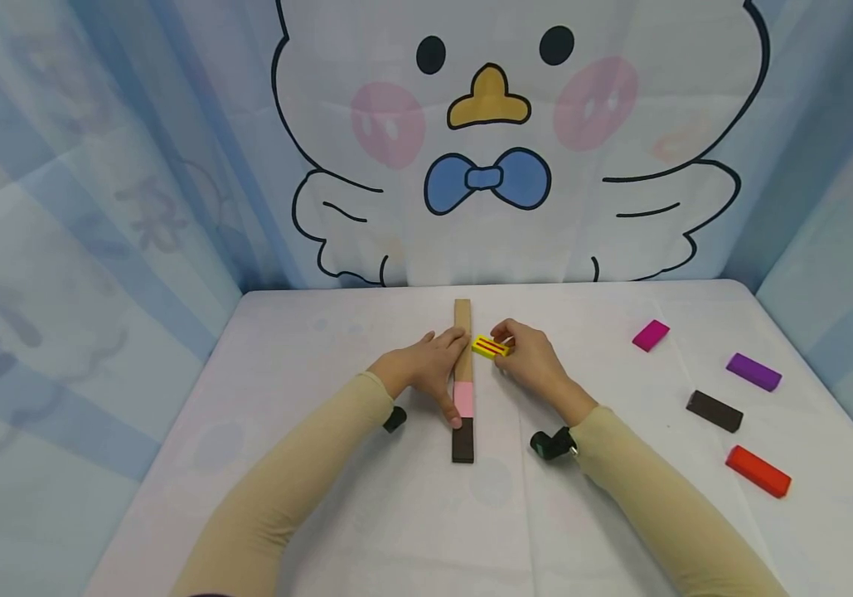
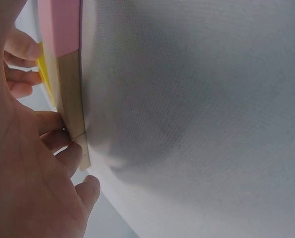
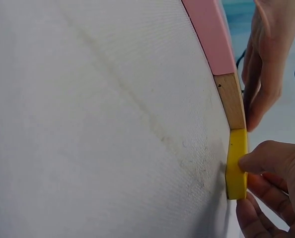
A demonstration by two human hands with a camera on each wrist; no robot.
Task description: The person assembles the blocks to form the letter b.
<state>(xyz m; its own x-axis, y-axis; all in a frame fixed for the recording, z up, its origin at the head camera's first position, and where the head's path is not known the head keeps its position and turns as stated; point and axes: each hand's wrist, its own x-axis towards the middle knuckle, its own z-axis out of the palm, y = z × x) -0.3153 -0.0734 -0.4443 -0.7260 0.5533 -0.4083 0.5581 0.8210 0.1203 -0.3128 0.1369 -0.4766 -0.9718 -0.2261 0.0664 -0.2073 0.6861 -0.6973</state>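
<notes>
A straight row of blocks lies on the table: bare wood blocks (image 1: pixel 462 314) at the far end, a pink block (image 1: pixel 463 399) after them, and a dark brown block (image 1: pixel 462 444) nearest me. My left hand (image 1: pixel 429 365) rests on this row, its thumb by the pink and dark brown blocks and its fingers touching the wood part. With thumb and fingers, my right hand (image 1: pixel 534 358) pinches a yellow block (image 3: pixel 237 161) with red stripes on top. One end of the yellow block is beside the wood part, on the row's right side. The left wrist view shows only its edge.
To the right lie a magenta block (image 1: pixel 651 335), a purple block (image 1: pixel 753 371), another dark brown block (image 1: pixel 714 411) and a red block (image 1: pixel 758 471). Behind the table (image 1: pixel 366 531) hangs a curtain (image 1: pixel 486 240) with a cartoon bird.
</notes>
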